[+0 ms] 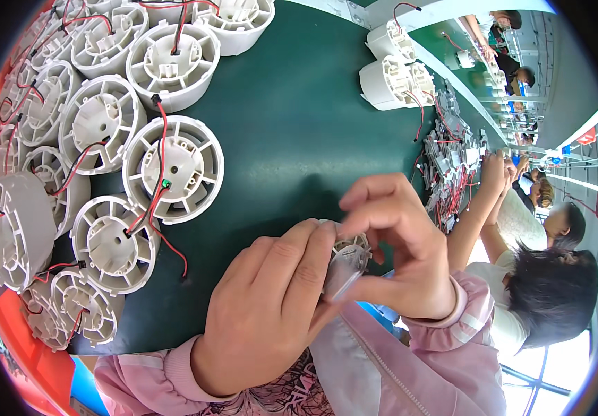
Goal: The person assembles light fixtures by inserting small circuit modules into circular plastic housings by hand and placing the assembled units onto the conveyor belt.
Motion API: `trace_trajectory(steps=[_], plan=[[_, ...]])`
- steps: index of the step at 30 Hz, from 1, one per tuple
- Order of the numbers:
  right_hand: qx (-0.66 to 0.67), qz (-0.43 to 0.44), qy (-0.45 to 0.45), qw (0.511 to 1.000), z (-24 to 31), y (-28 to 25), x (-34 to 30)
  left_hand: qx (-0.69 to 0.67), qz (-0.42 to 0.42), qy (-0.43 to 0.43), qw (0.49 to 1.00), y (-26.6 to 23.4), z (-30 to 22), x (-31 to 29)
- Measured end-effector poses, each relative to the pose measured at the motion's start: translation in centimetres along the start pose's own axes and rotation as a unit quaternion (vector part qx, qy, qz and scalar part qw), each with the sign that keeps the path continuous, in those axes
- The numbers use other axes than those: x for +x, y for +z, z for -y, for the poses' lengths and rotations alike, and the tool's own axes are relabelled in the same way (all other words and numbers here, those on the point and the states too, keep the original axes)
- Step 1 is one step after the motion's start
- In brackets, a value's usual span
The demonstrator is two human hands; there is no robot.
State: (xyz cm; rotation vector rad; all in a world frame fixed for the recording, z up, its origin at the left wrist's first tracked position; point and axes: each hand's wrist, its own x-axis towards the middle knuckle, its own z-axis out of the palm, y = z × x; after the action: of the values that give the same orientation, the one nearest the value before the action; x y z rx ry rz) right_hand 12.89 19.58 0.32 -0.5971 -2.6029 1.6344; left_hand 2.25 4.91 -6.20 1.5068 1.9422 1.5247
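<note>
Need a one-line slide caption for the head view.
Left hand holding a pale part, right hand beside it; round white housings at left on the green table.

The held part (345, 269) looks plastic, the housings (96, 122) matt plastic, the tabletop (292, 132) smooth.

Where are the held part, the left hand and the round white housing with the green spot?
Held part (345, 270): head view, on its blurred pale side.
Left hand (264, 298): head view, back of the hand.
Green-spotted white housing (188, 166): head view, on its hub face.
</note>
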Motion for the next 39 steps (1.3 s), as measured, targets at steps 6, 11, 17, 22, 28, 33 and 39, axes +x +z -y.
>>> trace_trajectory(steps=[6, 11, 17, 22, 28, 33, 39], plan=[[0.202, -0.007, 0.143, 0.969, -0.9, 0.3, -0.1, -0.01, 0.017, -0.015, 1.0, -0.4, -0.1, 0.1], [0.295, 0.035, 0.183, 0.937, -1.0, 0.0, 0.1, -0.023, 0.022, -0.037, 0.999, -0.5, 0.0, -0.1], [0.289, 0.007, 0.167, 0.943, -1.2, 0.4, 0.2, -0.007, 0.017, -0.031, 0.999, -0.5, -0.3, 0.2], [0.318, 0.045, 0.193, 0.927, -1.6, -0.4, 1.5, -0.016, 0.013, -0.045, 0.999, -0.6, -0.5, 0.2], [0.356, 0.113, 0.222, 0.901, -1.7, -0.6, 0.9, -0.101, 0.02, -0.076, 0.992, -0.6, -0.2, 0.0], [0.391, 0.086, 0.148, 0.904, -2.5, -0.1, -0.4, -0.149, 0.051, -0.096, 0.983, -1.8, -0.3, 0.2], [0.404, 0.083, 0.163, 0.896, -2.8, -0.3, -0.2, -0.223, 0.099, -0.172, 0.954, -2.1, 0.5, 1.0]])
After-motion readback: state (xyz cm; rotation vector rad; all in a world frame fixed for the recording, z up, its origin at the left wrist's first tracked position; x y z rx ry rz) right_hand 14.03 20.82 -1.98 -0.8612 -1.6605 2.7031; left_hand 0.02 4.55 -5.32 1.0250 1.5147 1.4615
